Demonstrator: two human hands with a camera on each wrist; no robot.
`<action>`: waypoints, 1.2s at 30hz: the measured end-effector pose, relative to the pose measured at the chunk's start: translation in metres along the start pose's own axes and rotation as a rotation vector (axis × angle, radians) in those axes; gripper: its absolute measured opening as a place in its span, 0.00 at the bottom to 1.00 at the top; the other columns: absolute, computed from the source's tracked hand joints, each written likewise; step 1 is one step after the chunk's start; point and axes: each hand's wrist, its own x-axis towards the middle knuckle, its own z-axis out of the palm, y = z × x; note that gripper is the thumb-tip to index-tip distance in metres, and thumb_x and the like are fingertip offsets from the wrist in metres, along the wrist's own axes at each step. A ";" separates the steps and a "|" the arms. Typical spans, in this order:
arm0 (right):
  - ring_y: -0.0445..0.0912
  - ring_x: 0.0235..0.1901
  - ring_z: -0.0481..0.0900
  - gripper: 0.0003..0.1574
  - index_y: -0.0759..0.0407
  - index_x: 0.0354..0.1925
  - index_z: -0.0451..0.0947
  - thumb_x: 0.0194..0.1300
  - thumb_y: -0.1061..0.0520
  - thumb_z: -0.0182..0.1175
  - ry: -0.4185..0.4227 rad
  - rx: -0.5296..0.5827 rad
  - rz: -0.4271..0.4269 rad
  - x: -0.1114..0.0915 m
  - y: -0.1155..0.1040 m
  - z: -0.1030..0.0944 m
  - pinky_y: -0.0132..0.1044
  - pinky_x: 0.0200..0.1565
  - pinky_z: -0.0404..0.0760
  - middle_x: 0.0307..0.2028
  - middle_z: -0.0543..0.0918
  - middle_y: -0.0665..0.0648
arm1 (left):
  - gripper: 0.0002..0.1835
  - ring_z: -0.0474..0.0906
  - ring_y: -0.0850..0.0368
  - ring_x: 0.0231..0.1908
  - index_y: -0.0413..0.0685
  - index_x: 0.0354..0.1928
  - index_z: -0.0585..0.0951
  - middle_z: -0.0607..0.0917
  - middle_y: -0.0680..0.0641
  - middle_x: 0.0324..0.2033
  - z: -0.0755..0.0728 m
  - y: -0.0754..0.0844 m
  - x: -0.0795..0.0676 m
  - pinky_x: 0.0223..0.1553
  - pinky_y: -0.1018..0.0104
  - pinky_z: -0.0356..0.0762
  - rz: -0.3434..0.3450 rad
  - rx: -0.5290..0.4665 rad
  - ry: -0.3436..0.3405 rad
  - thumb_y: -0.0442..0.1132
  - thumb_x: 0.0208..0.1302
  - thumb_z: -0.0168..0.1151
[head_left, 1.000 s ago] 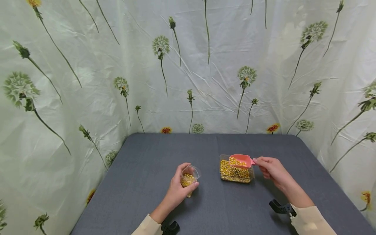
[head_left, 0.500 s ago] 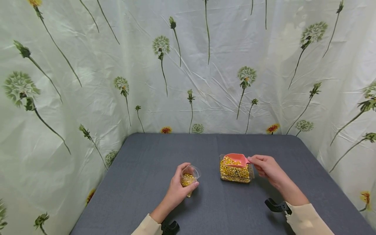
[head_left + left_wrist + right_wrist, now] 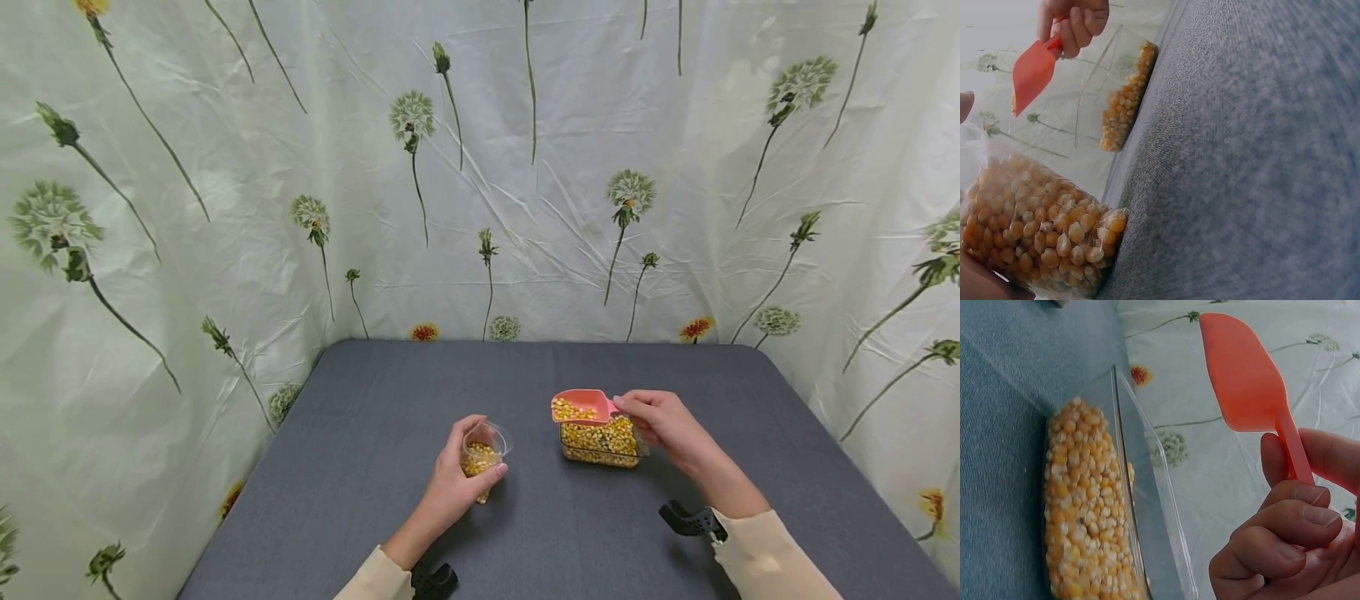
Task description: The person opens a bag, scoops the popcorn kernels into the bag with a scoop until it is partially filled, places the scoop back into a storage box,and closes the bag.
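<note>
My left hand [image 3: 455,477] grips a clear plastic cup [image 3: 491,437] partly filled with corn kernels [image 3: 1047,225]; in the left wrist view its base meets the table cloth. Between the thumb and fingers of my right hand [image 3: 671,427] is the handle of a pink scoop [image 3: 596,398]. Kernels [image 3: 572,410] lie in the scoop's bowl. The scoop is above the far left rim of a clear rectangular container [image 3: 603,460], apart from the kernels heaped inside. In the right wrist view only the underside of the scoop [image 3: 1244,378] shows.
A dark grey cloth covers the table [image 3: 420,375]. Behind it and at both sides hangs a pale curtain [image 3: 360,208] printed with dandelions. Black wrist straps [image 3: 690,520] are on both arms. The cup stands to the left of the container.
The right hand has moved left and slightly up with the loaded scoop, from over the container's right part to its left edge. My left hand and the cup have stayed in place.
</note>
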 end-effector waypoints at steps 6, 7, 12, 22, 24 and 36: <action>0.43 0.17 0.59 0.21 0.65 0.37 0.81 0.71 0.46 0.63 -0.017 -0.030 -0.011 0.003 -0.007 0.011 0.39 0.22 0.62 0.18 0.64 0.50 | 0.38 0.75 0.53 0.57 0.59 0.69 0.65 0.79 0.45 0.56 0.003 -0.010 0.002 0.55 0.58 0.73 -0.024 0.029 0.022 0.35 0.60 0.74; 0.43 0.17 0.59 0.21 0.65 0.37 0.81 0.71 0.46 0.63 -0.025 -0.034 -0.016 0.003 -0.009 0.013 0.39 0.22 0.62 0.18 0.64 0.50 | 0.39 0.75 0.53 0.57 0.59 0.69 0.65 0.79 0.47 0.56 0.004 -0.014 0.003 0.56 0.58 0.73 -0.029 0.032 0.025 0.35 0.60 0.74; 0.43 0.17 0.59 0.20 0.63 0.36 0.81 0.71 0.47 0.63 -0.064 -0.027 -0.050 0.005 -0.014 0.023 0.38 0.21 0.61 0.19 0.65 0.51 | 0.40 0.74 0.58 0.57 0.66 0.68 0.64 0.78 0.56 0.56 0.004 -0.030 0.005 0.56 0.57 0.73 -0.027 0.028 0.018 0.38 0.59 0.75; 0.42 0.16 0.58 0.21 0.67 0.38 0.82 0.71 0.48 0.64 -0.113 -0.039 -0.098 0.006 -0.028 0.042 0.39 0.21 0.58 0.18 0.65 0.52 | 0.40 0.74 0.59 0.57 0.69 0.69 0.63 0.78 0.57 0.56 0.002 -0.031 0.005 0.57 0.56 0.74 -0.005 0.046 0.006 0.42 0.59 0.75; 0.43 0.16 0.57 0.22 0.69 0.39 0.82 0.70 0.48 0.64 -0.118 -0.042 -0.103 0.007 -0.030 0.046 0.40 0.21 0.57 0.18 0.65 0.51 | 0.40 0.74 0.59 0.58 0.68 0.69 0.63 0.78 0.56 0.56 0.002 -0.031 0.005 0.57 0.56 0.73 -0.008 0.046 0.007 0.40 0.59 0.75; 0.43 0.16 0.56 0.19 0.65 0.40 0.85 0.71 0.49 0.63 -0.164 -0.068 -0.127 0.011 -0.038 0.066 0.34 0.19 0.58 0.16 0.62 0.50 | 0.41 0.74 0.58 0.57 0.58 0.71 0.63 0.78 0.52 0.57 0.001 -0.033 0.004 0.56 0.58 0.74 -0.012 0.051 0.004 0.45 0.59 0.76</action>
